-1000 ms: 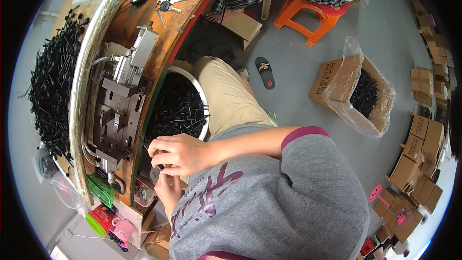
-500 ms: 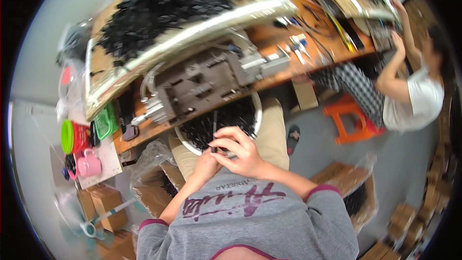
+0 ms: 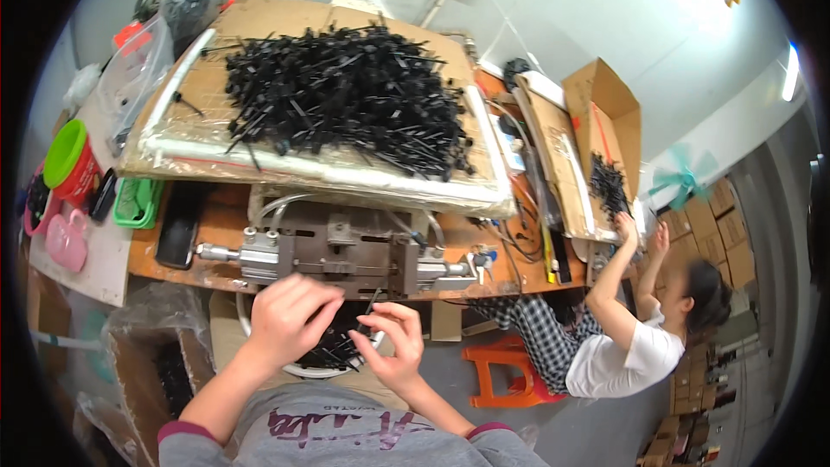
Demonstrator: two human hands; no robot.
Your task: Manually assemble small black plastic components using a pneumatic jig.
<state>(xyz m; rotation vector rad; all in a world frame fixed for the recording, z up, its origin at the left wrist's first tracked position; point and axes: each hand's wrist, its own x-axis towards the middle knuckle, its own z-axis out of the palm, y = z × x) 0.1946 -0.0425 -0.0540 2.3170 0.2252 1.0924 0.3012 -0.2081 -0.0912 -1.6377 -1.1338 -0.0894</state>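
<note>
My left hand (image 3: 290, 320) and my right hand (image 3: 391, 342) meet over a white round basin (image 3: 285, 369) of thin black plastic strips on my lap. A few black strips (image 3: 359, 320) are pinched between the fingers of both hands. Just beyond the hands a grey metal press fixture (image 3: 337, 251) with hoses sits on the edge of the wooden bench (image 3: 216, 225). Above it a tilted tray (image 3: 320, 177) carries a big heap of black strips (image 3: 346, 95).
A green cup (image 3: 67, 156), pink mug (image 3: 65, 238) and black phone (image 3: 179, 225) lie at the bench's left. A co-worker (image 3: 640, 337) sits at the right on an orange stool (image 3: 506, 376), reaching into a cardboard box (image 3: 596, 138). Cartons stand at the far right.
The view has swung round from looking down the bench sideways to facing it. My hands stay together over the basin, now holding strips closer to the press fixture.
</note>
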